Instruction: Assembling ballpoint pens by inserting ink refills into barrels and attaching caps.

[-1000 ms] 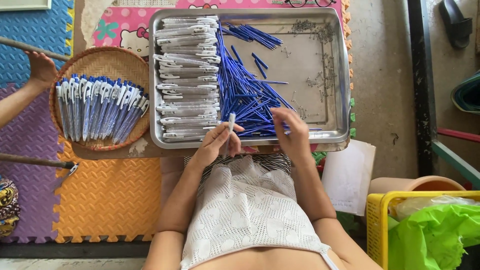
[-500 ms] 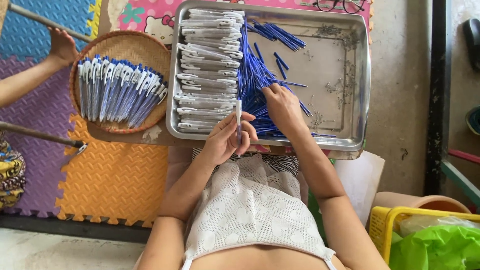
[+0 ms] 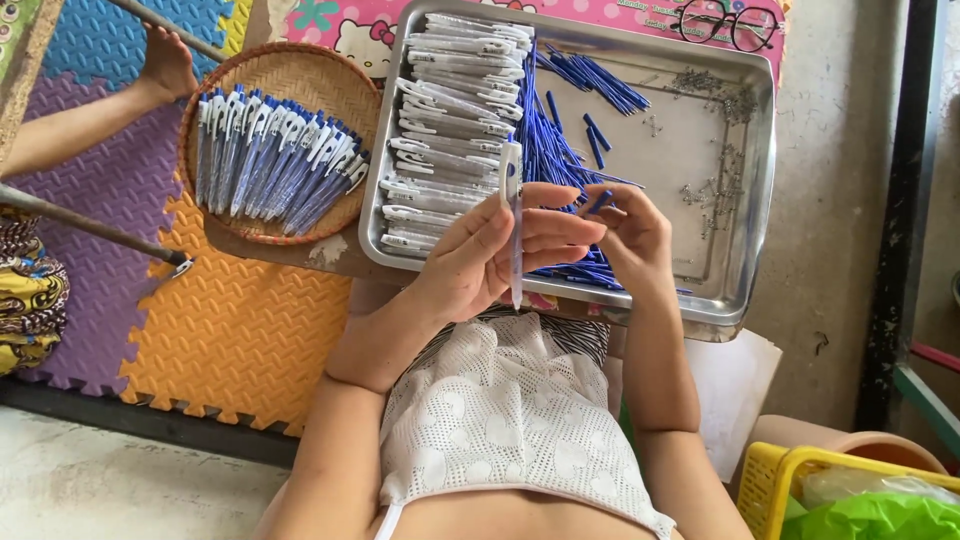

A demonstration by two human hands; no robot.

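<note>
My left hand (image 3: 490,250) grips a white pen barrel (image 3: 513,215) between thumb and fingers, just above the near edge of the steel tray (image 3: 740,200). Its long axis runs almost straight away from me, the clip end pointing up toward the tray's far side, the thin tip toward my lap. My right hand (image 3: 630,235) curls closed on blue refills (image 3: 560,160) beside it.

One head-worn camera looks steeply down, close over the hands and the metal tray (image 3: 740,260).
</note>
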